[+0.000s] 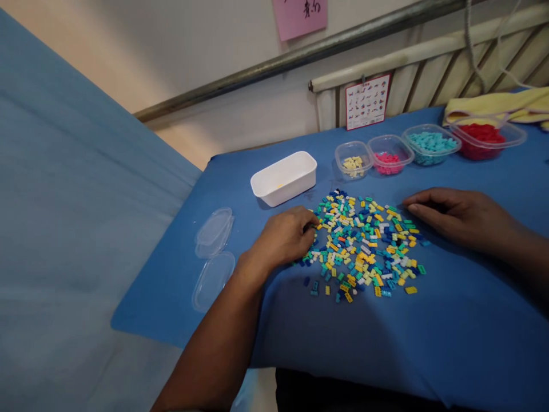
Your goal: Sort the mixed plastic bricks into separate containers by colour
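Note:
A loose pile of small toy building bricks [364, 252] in yellow, green, blue and white lies spread over the blue tabletop. At its left edge my left hand [289, 236] rests with curled fingers, the fingertips among the bricks; whatever may be between them is hidden. My right hand [458, 217] lies on the table to the right of the pile, fingers stretched toward it, with a gap between thumb and forefinger and no brick visible there. A white rectangular tub [285, 186] stands behind my left hand, a small yellow piece inside.
Clear plastic boxes stand in a row at the back: cream bricks [354, 166], pink bricks [388, 163], light-blue bricks [431, 143] and red pieces [482, 137]. Clear lids [213, 280] lie left. A yellow cloth [497, 106] and a picture card [368, 103] are near the radiator [422, 71].

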A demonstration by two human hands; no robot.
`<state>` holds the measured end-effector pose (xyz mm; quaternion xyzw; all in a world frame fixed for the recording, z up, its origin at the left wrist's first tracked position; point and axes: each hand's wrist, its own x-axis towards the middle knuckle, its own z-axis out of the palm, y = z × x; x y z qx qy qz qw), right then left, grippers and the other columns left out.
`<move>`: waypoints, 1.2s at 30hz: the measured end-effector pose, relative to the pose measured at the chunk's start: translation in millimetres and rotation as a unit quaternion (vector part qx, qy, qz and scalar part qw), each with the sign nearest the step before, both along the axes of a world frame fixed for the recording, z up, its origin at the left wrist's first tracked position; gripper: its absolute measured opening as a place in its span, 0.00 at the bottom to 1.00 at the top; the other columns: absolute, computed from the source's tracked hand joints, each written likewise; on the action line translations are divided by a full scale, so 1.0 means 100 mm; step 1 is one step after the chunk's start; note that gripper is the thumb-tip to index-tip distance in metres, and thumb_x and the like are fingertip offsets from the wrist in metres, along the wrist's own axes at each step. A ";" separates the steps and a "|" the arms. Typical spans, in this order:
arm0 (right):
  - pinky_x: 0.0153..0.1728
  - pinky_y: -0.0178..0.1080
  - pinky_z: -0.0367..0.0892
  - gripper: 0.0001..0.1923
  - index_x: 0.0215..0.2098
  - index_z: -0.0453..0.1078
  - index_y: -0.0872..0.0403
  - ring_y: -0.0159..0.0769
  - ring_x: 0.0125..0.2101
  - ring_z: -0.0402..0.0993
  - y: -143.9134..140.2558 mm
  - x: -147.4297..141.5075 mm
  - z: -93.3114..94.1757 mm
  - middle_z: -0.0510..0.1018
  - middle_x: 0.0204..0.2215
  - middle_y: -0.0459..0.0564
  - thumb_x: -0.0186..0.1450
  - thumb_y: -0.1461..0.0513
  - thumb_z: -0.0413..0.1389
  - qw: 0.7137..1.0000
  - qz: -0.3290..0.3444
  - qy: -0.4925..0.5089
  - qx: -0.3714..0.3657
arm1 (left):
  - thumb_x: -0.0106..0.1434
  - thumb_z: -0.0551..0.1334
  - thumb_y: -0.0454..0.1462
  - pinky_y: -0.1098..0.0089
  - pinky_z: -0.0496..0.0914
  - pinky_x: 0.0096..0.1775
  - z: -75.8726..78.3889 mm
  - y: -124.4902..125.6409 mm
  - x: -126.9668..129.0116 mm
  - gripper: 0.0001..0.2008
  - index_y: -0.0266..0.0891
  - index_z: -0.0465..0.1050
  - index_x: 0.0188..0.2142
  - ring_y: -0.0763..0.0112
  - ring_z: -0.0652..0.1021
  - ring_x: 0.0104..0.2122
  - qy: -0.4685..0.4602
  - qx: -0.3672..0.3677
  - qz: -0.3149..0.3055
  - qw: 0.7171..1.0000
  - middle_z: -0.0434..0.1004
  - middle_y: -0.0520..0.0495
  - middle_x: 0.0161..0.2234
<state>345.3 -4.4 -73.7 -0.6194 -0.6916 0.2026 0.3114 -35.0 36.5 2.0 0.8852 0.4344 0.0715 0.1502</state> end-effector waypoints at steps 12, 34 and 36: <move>0.48 0.51 0.78 0.24 0.48 0.85 0.46 0.50 0.43 0.87 0.00 0.02 -0.01 0.90 0.45 0.49 0.68 0.41 0.58 1.000 -0.006 -0.009 -0.011 | 0.73 0.62 0.38 0.63 0.74 0.42 -0.08 0.00 0.13 0.13 0.45 0.80 0.54 0.59 0.82 0.44 0.044 0.030 0.009 0.999 0.84 0.45 0.48; 0.43 0.47 0.78 0.24 0.47 0.85 0.47 0.47 0.40 0.86 0.00 0.01 0.00 0.90 0.42 0.48 0.68 0.42 0.58 1.000 -0.001 -0.002 -0.017 | 0.70 0.61 0.35 0.66 0.71 0.40 0.13 -0.17 0.25 0.06 0.41 0.77 0.42 0.65 0.80 0.39 -0.013 -0.028 -0.033 0.999 0.83 0.46 0.43; 0.42 0.47 0.78 0.24 0.47 0.85 0.47 0.47 0.39 0.86 0.00 0.01 0.01 0.90 0.41 0.48 0.68 0.42 0.58 1.000 -0.004 -0.010 -0.017 | 0.70 0.61 0.35 0.68 0.71 0.41 0.15 -0.22 0.25 0.06 0.42 0.77 0.42 0.68 0.80 0.39 -0.046 -0.085 -0.106 0.990 0.84 0.49 0.42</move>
